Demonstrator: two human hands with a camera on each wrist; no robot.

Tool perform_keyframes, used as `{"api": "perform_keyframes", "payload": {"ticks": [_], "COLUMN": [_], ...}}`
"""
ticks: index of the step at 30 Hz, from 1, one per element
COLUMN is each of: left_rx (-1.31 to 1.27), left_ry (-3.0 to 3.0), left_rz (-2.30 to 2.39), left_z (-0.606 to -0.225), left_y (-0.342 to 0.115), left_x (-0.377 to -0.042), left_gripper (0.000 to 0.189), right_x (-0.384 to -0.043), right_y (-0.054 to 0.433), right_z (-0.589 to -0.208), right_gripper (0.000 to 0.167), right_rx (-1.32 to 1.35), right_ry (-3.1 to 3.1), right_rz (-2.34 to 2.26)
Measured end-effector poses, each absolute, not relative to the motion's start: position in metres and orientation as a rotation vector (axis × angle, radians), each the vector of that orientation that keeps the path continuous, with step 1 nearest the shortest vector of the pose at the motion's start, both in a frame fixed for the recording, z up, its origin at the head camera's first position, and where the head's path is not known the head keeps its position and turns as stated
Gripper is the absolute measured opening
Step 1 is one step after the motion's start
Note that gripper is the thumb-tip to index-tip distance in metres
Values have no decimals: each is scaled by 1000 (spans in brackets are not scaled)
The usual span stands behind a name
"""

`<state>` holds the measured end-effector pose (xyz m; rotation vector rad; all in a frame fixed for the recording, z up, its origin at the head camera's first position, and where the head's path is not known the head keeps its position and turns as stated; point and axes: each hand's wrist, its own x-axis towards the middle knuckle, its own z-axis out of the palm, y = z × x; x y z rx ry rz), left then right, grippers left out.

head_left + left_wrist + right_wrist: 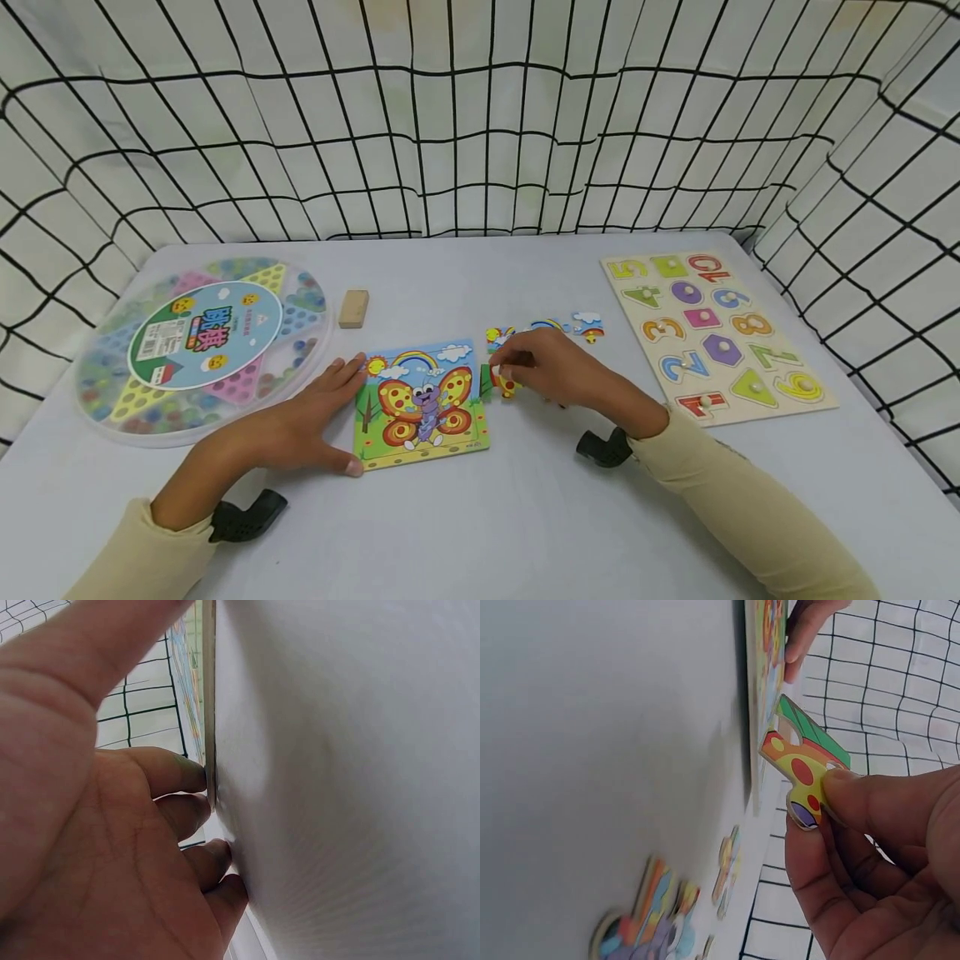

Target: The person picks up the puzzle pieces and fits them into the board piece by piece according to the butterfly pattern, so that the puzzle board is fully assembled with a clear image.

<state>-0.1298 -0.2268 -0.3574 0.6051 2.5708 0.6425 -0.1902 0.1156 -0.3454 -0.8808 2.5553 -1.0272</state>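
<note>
Right hand (558, 371): grip clamped on one puzzle piece (801, 774), pinched between thumb and fingertips. Piece shows orange-yellow wing with red dots plus a green corner. It is held just off the right edge of the butterfly puzzle board (422, 402), roughly level with the board's upper-right part, so the board lies directly to the left of the grip. In the right wrist view the piece looks lifted and tilted off the counter (480, 517), near the board edge; whether it touches the board I cannot tell. Its long axis seems to run roughly along the board's right edge, hedged, as the view is steep.

Left hand (300, 425): fingers straight and spread, flat on the counter, fingertips pressed to the board's left edge, thumb at the near-left corner. Holds nothing. The right hand is the nearer to the loose pieces; the left only braces the board.

Counts:
- one butterfly board, mid counter
- one piece in the grip
- about three loose puzzle pieces (547, 327) just behind the right hand, maybe four, partly hidden
- one wooden block (353, 308) behind the board
- one round Chinese checkers case (204, 343) at the left edge
- one number peg board (716, 333) toward the right edge
- netted cloth backdrop (480, 125) around the back and side edges
</note>
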Motion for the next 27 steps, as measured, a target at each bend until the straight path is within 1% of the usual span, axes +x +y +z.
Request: {"api": "perform_keyframes", "payload": {"ticks": [13, 20, 27], "left_rx": [586, 597, 587], "left_ry": [2563, 2566, 2556], "left_rz": [649, 653, 652], "left_z": [-357, -358, -357], "left_y": [-225, -226, -225], "left_x": [-130, -131, -131], "left_gripper": [121, 121, 121], "right_x": [-190, -188, -190], "right_y": [81, 66, 50], "right_z": [-347, -344, -344], "right_gripper": [14, 18, 20], "right_rx": [-979, -1056, -1051], "right_ry": [2480, 2472, 2456], "right_rz": [-1075, -1022, -1029]}}
